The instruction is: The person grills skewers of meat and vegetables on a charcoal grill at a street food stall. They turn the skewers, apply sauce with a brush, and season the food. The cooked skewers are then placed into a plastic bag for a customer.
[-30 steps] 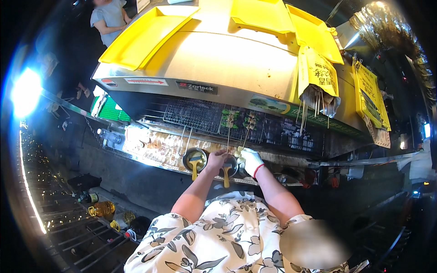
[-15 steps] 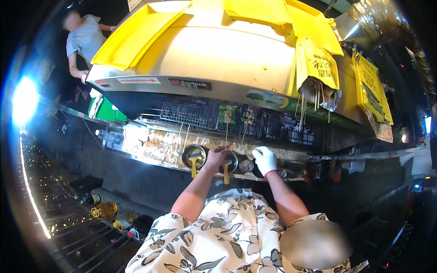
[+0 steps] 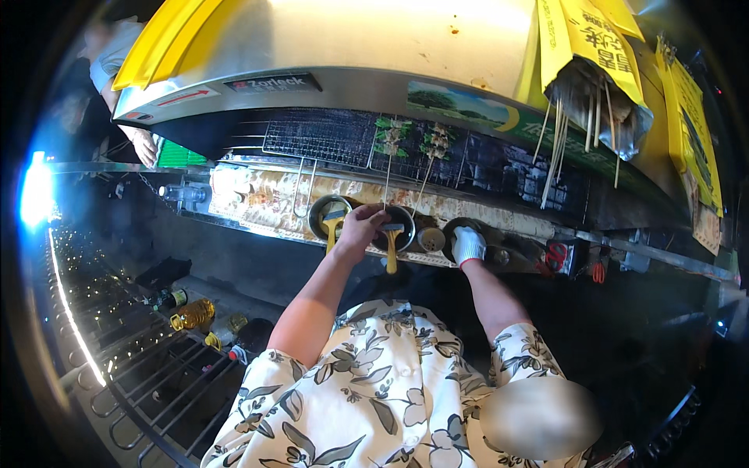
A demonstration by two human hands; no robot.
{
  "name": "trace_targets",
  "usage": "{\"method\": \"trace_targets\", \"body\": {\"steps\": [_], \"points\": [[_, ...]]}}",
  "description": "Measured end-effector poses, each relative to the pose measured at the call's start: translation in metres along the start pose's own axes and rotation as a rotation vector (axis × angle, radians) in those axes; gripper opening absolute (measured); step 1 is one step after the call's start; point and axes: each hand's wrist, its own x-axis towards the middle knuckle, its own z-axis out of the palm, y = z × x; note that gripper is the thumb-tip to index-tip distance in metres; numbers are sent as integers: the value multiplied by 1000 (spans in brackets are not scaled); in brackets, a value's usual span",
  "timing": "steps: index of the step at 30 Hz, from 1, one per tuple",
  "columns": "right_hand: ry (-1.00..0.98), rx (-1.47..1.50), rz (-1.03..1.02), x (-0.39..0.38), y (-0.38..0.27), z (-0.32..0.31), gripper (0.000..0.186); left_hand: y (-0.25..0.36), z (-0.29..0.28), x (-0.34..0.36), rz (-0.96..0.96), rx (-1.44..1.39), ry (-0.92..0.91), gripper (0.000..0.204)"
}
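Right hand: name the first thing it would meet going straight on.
The gloved right hand would likely meet the far wall of the dark bowl first, though depth is unclear.

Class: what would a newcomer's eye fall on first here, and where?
Probably the glaring light at the far left, then the yellow bag of sticks at upper right. At centre, a green-edged skewer runs from the grill to the left hand's grip, near two yellow-handled brushes.

The bare left hand [image 3: 362,231] holds a green-leafed skewer [image 3: 392,137] pointing to twelve o'clock over the grill [image 3: 316,136]; at its four o'clock, a brush [image 3: 392,256]; at three, the gloved right hand [image 3: 469,245] reaches over a dark bowl [image 3: 449,235].
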Motion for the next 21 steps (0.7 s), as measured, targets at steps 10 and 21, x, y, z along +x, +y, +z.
{"method": "trace_targets", "body": {"steps": [10, 21], "points": [[46, 161, 129, -7, 4, -40, 11, 0, 4, 1, -1, -40, 12, 32], [99, 334, -269, 138, -82, -215, 20, 5, 11, -9, 7, -117, 21, 30]]}}
